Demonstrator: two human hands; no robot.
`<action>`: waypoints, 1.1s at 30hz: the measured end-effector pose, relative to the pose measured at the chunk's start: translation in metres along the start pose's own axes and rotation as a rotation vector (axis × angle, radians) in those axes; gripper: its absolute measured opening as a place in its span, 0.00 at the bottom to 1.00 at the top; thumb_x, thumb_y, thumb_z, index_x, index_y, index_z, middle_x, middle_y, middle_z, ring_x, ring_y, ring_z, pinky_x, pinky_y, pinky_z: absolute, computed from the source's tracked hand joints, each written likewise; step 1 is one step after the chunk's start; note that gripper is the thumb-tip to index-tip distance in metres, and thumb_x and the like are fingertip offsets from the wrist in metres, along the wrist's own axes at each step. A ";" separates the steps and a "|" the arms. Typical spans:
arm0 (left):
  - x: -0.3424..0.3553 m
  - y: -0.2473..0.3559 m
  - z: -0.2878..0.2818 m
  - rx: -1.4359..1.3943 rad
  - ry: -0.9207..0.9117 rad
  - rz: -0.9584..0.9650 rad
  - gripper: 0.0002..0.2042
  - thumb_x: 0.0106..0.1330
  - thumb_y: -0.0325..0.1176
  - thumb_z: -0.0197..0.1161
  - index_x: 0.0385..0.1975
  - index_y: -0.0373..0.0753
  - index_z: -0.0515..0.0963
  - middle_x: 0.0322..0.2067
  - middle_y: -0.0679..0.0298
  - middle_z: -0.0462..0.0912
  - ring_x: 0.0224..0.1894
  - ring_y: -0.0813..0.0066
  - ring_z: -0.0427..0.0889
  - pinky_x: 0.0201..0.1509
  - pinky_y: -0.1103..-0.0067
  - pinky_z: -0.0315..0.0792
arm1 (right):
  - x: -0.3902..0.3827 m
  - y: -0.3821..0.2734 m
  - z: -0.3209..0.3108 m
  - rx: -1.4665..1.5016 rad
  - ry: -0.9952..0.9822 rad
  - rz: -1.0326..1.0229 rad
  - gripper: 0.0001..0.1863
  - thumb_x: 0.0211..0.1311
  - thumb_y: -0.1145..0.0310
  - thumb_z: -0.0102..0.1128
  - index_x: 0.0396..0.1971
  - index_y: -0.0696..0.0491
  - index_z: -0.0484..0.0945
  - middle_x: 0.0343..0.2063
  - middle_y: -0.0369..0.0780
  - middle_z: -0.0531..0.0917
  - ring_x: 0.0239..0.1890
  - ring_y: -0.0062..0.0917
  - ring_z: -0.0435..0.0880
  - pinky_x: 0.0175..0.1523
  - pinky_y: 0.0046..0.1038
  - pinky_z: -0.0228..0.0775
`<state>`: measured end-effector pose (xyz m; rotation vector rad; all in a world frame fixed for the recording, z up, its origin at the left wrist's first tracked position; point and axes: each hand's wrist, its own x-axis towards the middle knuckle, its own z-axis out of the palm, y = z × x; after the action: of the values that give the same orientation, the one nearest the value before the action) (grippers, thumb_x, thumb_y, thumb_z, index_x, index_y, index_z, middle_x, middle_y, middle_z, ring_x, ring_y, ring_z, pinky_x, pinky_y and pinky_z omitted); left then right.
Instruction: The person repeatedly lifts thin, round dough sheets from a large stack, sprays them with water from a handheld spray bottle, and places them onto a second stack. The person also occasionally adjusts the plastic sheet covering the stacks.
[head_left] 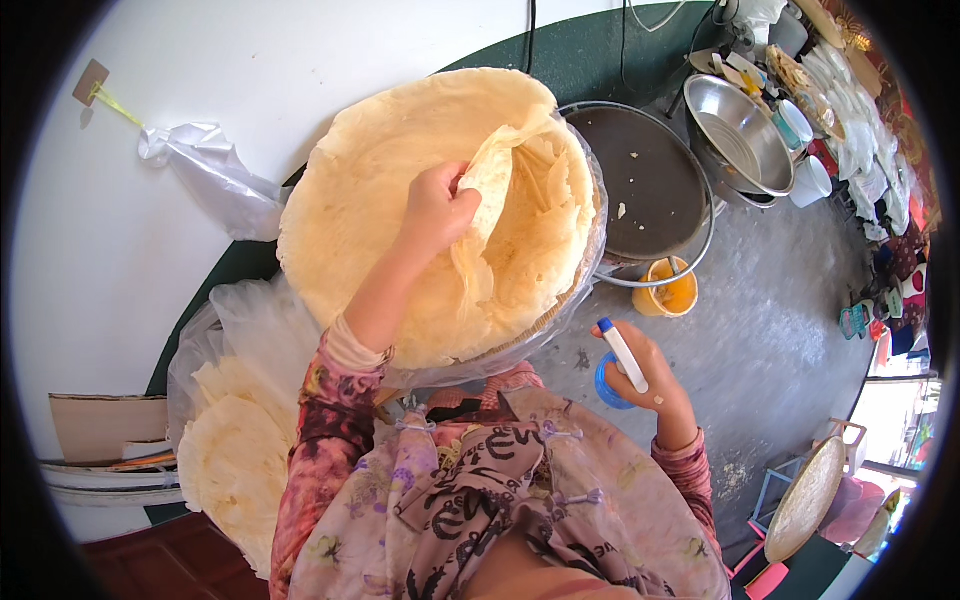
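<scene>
One small brown square plate [90, 82] is fixed to the white wall [250, 60] at far left, and a crumpled clear plastic bag [215, 185] is hung from it by a yellow-green strip [118, 107]. Lower down, flat boards of brown and white card [105, 425] are stacked. Beside them, a smaller pile of pale yellow thin sheets [235, 440] is partly covered by cloudy plastic film [265, 315].

At the centre, a broad round stack of thin, pale yellow, flatbread-like sheets [350, 230] is set above clear plastic. The top sheet is grasped by the bare left hand [440, 210], the fingers curled tightly over its edge; there it is folded back, and a more golden layer is exposed to the right.

Just right of the stack, a dark round griddle [635, 170] is circled by a metal ring [708, 225] and dotted with pale crumbs. Below, a blue bottle with a white, blue-tipped spray head [626, 360] is gripped in the bare right hand [652, 372], held apart from the stack. Nearby, an orange-yellow plastic bucket [680, 293] is placed on the grey floor [780, 300].

Farther right, a shiny steel basin [745, 150] and a white plastic tub [811, 182] are seen.
</scene>
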<state>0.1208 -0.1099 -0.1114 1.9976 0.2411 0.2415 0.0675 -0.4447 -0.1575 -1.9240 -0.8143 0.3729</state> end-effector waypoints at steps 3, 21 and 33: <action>-0.021 0.008 0.005 0.104 -0.079 0.009 0.17 0.55 0.31 0.57 0.45 0.33 0.78 0.31 0.52 0.83 0.29 0.65 0.81 0.34 0.75 0.74 | 0.006 0.005 0.005 -0.013 0.006 -0.072 0.25 0.45 0.80 0.50 0.49 0.58 0.73 0.38 0.46 0.78 0.34 0.34 0.79 0.43 0.27 0.70; -0.035 -0.001 -0.029 -0.600 0.382 0.017 0.13 0.57 0.22 0.53 0.41 0.26 0.76 0.36 0.60 0.81 0.33 0.79 0.78 0.39 0.82 0.73 | 0.083 0.028 -0.063 0.173 0.274 0.145 0.25 0.51 0.79 0.55 0.53 0.56 0.71 0.44 0.37 0.77 0.41 0.21 0.81 0.45 0.24 0.73; -0.055 0.022 -0.029 -0.784 0.628 0.219 0.15 0.58 0.23 0.51 0.44 0.26 0.74 0.41 0.58 0.80 0.40 0.75 0.79 0.46 0.80 0.73 | 0.310 0.003 -0.087 0.947 -0.293 0.344 0.27 0.48 0.84 0.51 0.53 0.61 0.64 0.42 0.52 0.77 0.47 0.44 0.82 0.49 0.35 0.81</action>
<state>0.0611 -0.1087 -0.0830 1.1219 0.2671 0.9514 0.3442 -0.2939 -0.0928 -1.1061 -0.3529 1.0542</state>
